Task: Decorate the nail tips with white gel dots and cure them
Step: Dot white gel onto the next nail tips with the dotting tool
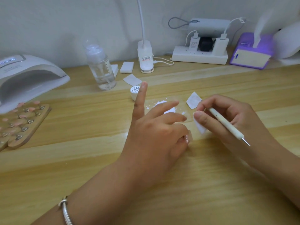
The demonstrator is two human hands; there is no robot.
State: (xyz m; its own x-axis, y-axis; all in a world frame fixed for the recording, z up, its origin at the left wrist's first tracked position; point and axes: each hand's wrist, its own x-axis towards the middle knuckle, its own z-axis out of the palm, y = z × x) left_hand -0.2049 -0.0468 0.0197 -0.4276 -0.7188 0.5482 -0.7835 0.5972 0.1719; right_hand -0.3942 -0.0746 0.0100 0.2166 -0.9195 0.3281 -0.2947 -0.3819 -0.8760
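Observation:
My left hand (154,132) hovers over the middle of the wooden table. Its index finger points up, two fingers stretch right, and the thumb pinches a small pink nail tip (187,139). My right hand (230,117) grips a white dotting pen (226,125) with its metal point aimed down-right, and presses a small white wipe (201,128) around the pen's other end. Behind the hands lies a clear palette (176,102) smeared with white gel, beside a small white gel jar (134,93). A wooden holder (34,125) with several pink nail tips sits at the left, in front of the white curing lamp (24,73).
A clear pump bottle (100,67), loose white wipes (127,67), a clip lamp (145,57), a power strip with chargers (199,55) and a purple device (251,51) line the back by the wall. Another folded wipe (194,100) lies beside the palette.

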